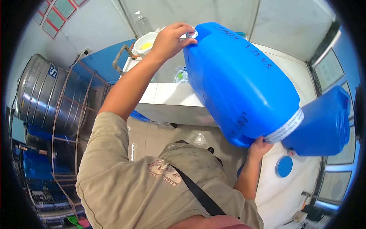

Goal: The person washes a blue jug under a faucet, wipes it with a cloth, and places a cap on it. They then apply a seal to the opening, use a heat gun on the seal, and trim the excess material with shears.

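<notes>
A large blue plastic water container [244,80] with black handwriting is tilted across the tiled counter, between my two hands. At its upper left corner, my left hand [173,40] grips with thumb and fingers beside a small round cap [191,33] with a white and red sticker. My right hand [260,148] holds the lower end, close to a printed white band [286,126] around it. The fingers under that end are partly hidden.
A second blue container [320,124] and a round blue lid [284,166] are on the white counter [272,191] at right. Behind the left hand are a white bowl [144,42] and a pump bottle [143,23]. A steel tank [42,91] stands at left.
</notes>
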Available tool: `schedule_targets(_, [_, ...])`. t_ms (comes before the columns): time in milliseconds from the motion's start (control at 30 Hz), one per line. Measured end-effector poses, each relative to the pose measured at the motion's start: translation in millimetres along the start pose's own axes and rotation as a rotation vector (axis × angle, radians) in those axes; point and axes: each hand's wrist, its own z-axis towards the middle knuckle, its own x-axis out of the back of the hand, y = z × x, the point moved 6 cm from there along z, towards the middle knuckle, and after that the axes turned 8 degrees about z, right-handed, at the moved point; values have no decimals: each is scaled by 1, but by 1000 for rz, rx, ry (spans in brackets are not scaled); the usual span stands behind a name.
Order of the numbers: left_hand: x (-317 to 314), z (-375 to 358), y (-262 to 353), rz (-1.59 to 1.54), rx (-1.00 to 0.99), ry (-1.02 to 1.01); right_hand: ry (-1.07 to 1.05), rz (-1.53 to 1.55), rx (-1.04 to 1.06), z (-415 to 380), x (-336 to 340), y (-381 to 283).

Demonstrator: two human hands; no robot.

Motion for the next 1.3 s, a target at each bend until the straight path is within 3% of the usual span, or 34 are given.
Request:
schedule_targets(67, [-9, -2, -23, 156, 111, 88, -292, -202, 12, 13, -47, -18])
schedule_targets(100, [-15, -2, -30, 165, 125, 88, -266, -262, 107, 17, -67, -29])
schedule_targets(200, [-20, -6, -48, 294, 158, 115, -250, -175, 55, 17, -90, -21])
schedule_targets(367, [-38, 6, -83, 368, 85, -73, -316, -239, 57, 17, -109, -19])
schedule_targets(533, [-53, 9, -109, 310, 132, -198, -323, -404, 72, 14, -119, -17])
schedule_targets(800, [-64, 5, -136, 308, 214, -290, -392, -352, 64, 13, -154, -39])
schedule_targets(900, [-70, -2, -144, 327, 225, -263, -419, -292, 32, 5, -168, -41])
schedule_targets(1000, [-72, -10, -149, 348, 318, -94, -432, -233, -2, 1, -189, -43])
schedule_targets(1067, [-71, -19, -146, 357, 246, 261, -490, -285, 62, -2, -205, -48])
schedule_targets(1167, [-78, -26, -153, 395, 266, 357, -512, -301, 53, -3, -214, -48])
schedule_targets(1300, [-80, -23, -162, 365, 257, 310, -535, -267, 92, -2, -218, -49])
